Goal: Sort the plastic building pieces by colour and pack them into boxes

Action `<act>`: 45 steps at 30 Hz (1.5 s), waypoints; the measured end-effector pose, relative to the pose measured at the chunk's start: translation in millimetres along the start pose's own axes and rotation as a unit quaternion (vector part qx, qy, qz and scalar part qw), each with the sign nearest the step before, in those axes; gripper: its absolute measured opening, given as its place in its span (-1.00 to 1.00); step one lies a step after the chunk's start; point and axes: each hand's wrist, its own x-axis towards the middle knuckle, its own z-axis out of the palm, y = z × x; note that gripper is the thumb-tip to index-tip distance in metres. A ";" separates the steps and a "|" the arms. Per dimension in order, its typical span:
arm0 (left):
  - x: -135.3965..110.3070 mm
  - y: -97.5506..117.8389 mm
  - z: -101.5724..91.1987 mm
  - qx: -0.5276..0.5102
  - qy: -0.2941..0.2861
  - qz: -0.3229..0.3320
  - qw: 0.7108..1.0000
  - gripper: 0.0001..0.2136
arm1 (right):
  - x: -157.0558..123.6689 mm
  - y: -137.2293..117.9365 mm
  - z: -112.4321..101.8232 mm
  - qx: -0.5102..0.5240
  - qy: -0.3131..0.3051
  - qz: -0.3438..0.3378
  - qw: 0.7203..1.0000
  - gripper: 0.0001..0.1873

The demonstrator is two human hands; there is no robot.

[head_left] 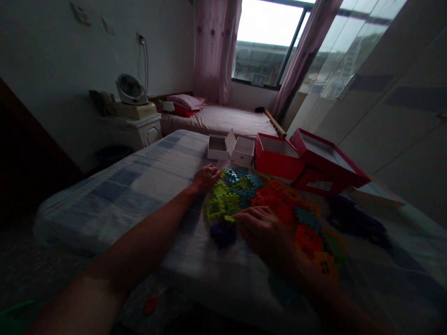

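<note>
Both hands work low over the near bed (118,190). Right hand (260,228): fingers drawn nearly closed, seemingly pinching a slim lime-green piece (228,218) that juts from the fingertips. Left hand (206,178): fingers curled in at the left side of the spread of toothed pieces (279,204); whether it has hold of one, I cannot tell.

On the floor, below the bed's near edge, lies a red piece (151,305). A dark purple piece (223,233) lies on the sheet just nearer than the lime ones. The spread runs from the bed's middle toward its right edge, lime on the left, then teal, red and orange.

These look like thin plastic: probably light, fairly stiff, a little slick, with teeth that may snag on neighbours. Pinching one flat across its rim should be surest; the slender lime arms might flex.

Beyond, toward the far edge, stand an open white box (217,147) and red boxes (277,160). Farther off are a pink-covered bed (230,118) and a window (265,60).
</note>
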 end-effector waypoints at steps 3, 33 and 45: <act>-0.2 0.7 -0.5 0.001 0.000 -0.001 1.000 -0.65 | -4.5 24.1 -11.2 0.007 0.039 0.101 0.994 -0.79; -0.3 -3.1 -2.5 -0.015 -0.014 0.005 1.000 -0.61 | -4.4 -16.2 14.4 0.121 -0.095 0.027 0.988 -0.69; 0.6 -5.4 -1.7 -0.012 -0.017 -0.005 1.000 -0.61 | -5.7 -9.4 13.7 0.106 -0.130 0.010 0.986 -0.52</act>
